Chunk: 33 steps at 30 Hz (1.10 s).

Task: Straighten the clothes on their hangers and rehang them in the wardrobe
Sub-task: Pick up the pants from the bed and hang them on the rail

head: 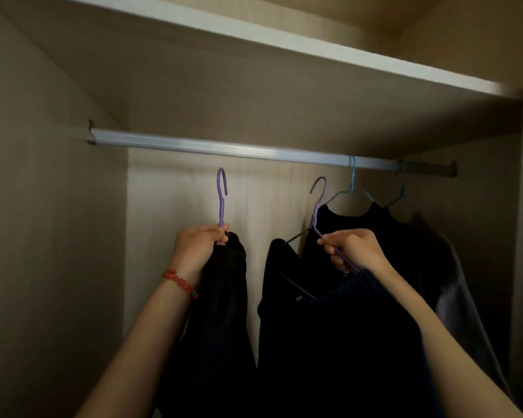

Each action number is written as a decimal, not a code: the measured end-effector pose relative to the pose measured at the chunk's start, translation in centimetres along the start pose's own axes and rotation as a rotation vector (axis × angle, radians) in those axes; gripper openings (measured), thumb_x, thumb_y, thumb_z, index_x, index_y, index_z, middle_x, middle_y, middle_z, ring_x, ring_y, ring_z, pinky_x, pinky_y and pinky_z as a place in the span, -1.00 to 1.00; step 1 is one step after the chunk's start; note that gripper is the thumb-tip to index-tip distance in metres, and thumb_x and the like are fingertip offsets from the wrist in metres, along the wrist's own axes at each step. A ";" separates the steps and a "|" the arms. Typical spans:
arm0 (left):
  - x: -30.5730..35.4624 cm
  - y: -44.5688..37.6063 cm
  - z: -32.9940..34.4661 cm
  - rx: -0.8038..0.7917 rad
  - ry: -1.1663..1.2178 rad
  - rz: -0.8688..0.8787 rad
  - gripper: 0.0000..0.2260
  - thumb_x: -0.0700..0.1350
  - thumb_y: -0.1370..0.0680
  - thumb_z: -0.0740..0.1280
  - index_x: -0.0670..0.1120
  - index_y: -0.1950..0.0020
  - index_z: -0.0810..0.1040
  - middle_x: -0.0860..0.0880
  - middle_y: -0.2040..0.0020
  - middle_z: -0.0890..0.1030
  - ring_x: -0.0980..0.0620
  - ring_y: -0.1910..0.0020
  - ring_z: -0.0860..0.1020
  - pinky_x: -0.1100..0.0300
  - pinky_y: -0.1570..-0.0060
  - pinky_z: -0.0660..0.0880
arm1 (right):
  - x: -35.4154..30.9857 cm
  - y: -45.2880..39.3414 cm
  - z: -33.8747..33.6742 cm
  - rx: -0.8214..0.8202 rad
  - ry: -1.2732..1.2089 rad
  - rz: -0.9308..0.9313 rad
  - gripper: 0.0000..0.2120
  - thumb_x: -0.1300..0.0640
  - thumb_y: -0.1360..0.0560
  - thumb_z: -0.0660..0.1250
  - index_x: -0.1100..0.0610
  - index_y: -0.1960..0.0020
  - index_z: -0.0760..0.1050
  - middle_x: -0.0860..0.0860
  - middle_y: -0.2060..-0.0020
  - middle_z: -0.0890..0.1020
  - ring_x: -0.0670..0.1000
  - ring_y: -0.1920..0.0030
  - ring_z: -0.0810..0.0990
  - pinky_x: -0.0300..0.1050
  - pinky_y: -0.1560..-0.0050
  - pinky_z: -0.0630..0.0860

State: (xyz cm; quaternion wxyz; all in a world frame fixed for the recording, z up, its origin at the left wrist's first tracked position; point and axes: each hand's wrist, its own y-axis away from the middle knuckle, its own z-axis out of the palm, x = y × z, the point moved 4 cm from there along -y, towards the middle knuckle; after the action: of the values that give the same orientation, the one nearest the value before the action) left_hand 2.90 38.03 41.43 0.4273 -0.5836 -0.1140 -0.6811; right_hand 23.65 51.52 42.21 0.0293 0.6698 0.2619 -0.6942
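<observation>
Dark garments on two purple hangers are held up below the wardrobe rail point(242, 151), neither hook on it. The left hand point(198, 247), with a red bracelet point(180, 283) at the wrist, grips the neck of the left purple hanger point(221, 197), fingers curled round it just above a dark garment point(221, 312) that hangs down along the forearm. The right hand point(355, 247) pinches the sloping arm of the right purple hanger point(319, 203), which is tilted, its hook pointing up and left; a black top point(329, 342) hangs from it below and in front of the hand. Behind the right hand, a blue hanger point(353, 182) is hooked on the rail and carries another black garment point(372, 227). Further right a grey garment point(453, 282) hangs on its own hanger near the rail's end bracket. A shelf point(284, 43) runs above the rail.
</observation>
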 end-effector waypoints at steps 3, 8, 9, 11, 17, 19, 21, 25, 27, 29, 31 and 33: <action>2.1 -2.2 0.7 -0.005 -0.026 0.053 -0.83 -0.32 -0.50 0.29 -0.19 0.29 0.56 0.08 0.66 0.51 0.23 0.66 0.44 0.47 0.54 0.42 | -1.7 -2.2 0.7 -0.013 0.003 -0.033 -0.79 0.36 -0.47 0.25 0.31 0.33 0.51 -0.01 0.68 0.40 -0.08 0.71 0.28 -0.35 0.65 0.20; 5.1 -5.3 1.0 0.032 -0.080 0.119 -0.86 -0.31 -0.48 0.32 -0.26 -0.01 0.59 0.06 0.62 0.54 0.14 0.50 0.49 0.39 0.40 0.48 | -4.3 -5.5 2.4 -0.046 -0.020 -0.067 -0.80 0.35 -0.48 0.24 0.30 0.31 0.50 -0.02 0.67 0.41 -0.08 0.71 0.27 -0.37 0.64 0.19; 5.6 -6.0 0.9 0.043 -0.087 0.136 -0.86 -0.30 -0.48 0.33 -0.27 -0.01 0.60 0.03 0.56 0.56 0.11 0.46 0.49 0.35 0.35 0.47 | -4.9 -6.1 2.8 -0.047 -0.016 -0.082 -0.80 0.36 -0.48 0.24 0.31 0.31 0.50 -0.02 0.68 0.41 -0.09 0.71 0.28 -0.37 0.64 0.19; 6.6 -7.3 0.6 0.059 -0.109 0.161 -0.91 -0.29 -0.48 0.33 -0.30 0.08 0.60 -0.01 0.52 0.56 0.11 0.47 0.50 0.32 0.32 0.45 | -6.0 -7.2 3.5 -0.047 -0.006 -0.121 -0.80 0.36 -0.48 0.24 0.31 0.31 0.51 0.00 0.65 0.42 -0.08 0.70 0.28 -0.36 0.64 0.20; 7.9 -11.0 -0.8 0.111 -0.176 0.184 -0.79 -0.29 -0.47 0.35 -0.18 0.38 0.52 0.08 0.68 0.49 0.18 0.64 0.45 0.37 0.51 0.44 | -7.5 -10.9 6.2 -0.038 0.044 -0.198 -0.83 0.35 -0.46 0.26 0.33 0.30 0.52 0.06 0.55 0.41 -0.08 0.69 0.28 -0.35 0.64 0.22; 7.9 -11.9 -1.5 0.109 -0.192 0.182 -0.81 -0.28 -0.47 0.36 -0.18 0.36 0.53 0.08 0.68 0.49 0.21 0.67 0.44 0.36 0.50 0.42 | -6.9 -12.0 7.0 -0.041 0.111 -0.205 -0.86 0.35 -0.44 0.28 0.33 0.27 0.53 0.08 0.52 0.41 -0.08 0.68 0.29 -0.35 0.63 0.23; 7.7 -12.2 -2.2 0.108 -0.208 0.184 -0.87 -0.29 -0.46 0.35 -0.20 0.29 0.56 0.08 0.68 0.50 0.23 0.68 0.43 0.36 0.52 0.42 | -5.7 -12.6 8.0 -0.064 0.192 -0.204 -0.89 0.34 -0.44 0.28 0.33 0.25 0.53 0.09 0.50 0.42 -0.04 0.63 0.31 -0.34 0.63 0.24; 7.4 -12.2 -3.2 0.096 -0.201 0.202 -0.91 -0.36 -0.46 0.31 -0.23 0.21 0.58 0.06 0.67 0.52 0.23 0.68 0.45 0.46 0.59 0.42 | -3.9 -13.5 8.9 -0.079 0.211 -0.201 -0.88 0.34 -0.44 0.26 0.30 0.28 0.46 0.10 0.49 0.40 0.01 0.56 0.30 -0.32 0.61 0.21; 7.6 -12.2 -3.5 0.100 -0.218 0.205 -0.87 -0.34 -0.47 0.33 -0.22 0.28 0.56 0.06 0.67 0.51 0.23 0.68 0.44 0.47 0.60 0.40 | -3.9 -13.8 9.1 -0.074 0.234 -0.229 -0.87 0.35 -0.43 0.26 0.29 0.29 0.45 0.11 0.50 0.40 0.01 0.57 0.30 -0.32 0.61 0.22; 8.4 -12.3 -3.4 0.103 -0.248 0.227 -0.83 -0.31 -0.48 0.33 -0.22 0.33 0.53 0.06 0.69 0.49 0.23 0.69 0.43 0.47 0.61 0.39 | -3.9 -14.1 9.3 -0.070 0.253 -0.247 -0.88 0.35 -0.43 0.26 0.30 0.29 0.45 0.12 0.49 0.41 0.02 0.57 0.31 -0.32 0.62 0.22; 9.5 -12.5 -3.2 0.113 -0.285 0.258 -0.79 -0.31 -0.49 0.31 -0.22 0.36 0.51 0.07 0.71 0.47 0.23 0.71 0.42 0.47 0.63 0.36 | -3.9 -14.2 9.6 -0.068 0.281 -0.260 -0.88 0.35 -0.42 0.25 0.30 0.30 0.46 0.13 0.49 0.41 0.02 0.57 0.31 -0.32 0.62 0.22; 10.6 -13.0 -3.3 0.133 -0.336 0.273 -0.78 -0.31 -0.49 0.31 -0.21 0.37 0.49 0.08 0.73 0.45 0.24 0.72 0.41 0.47 0.66 0.33 | -3.9 -14.2 9.6 -0.069 0.304 -0.265 -0.89 0.35 -0.42 0.24 0.29 0.28 0.46 0.13 0.48 0.42 0.02 0.57 0.31 -0.31 0.60 0.23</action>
State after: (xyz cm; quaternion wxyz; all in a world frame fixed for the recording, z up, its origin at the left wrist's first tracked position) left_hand -8.20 39.00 54.39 0.5279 -0.6695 -0.1481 -0.5012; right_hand 9.67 58.70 50.16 -0.0792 0.7251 0.3727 -0.5736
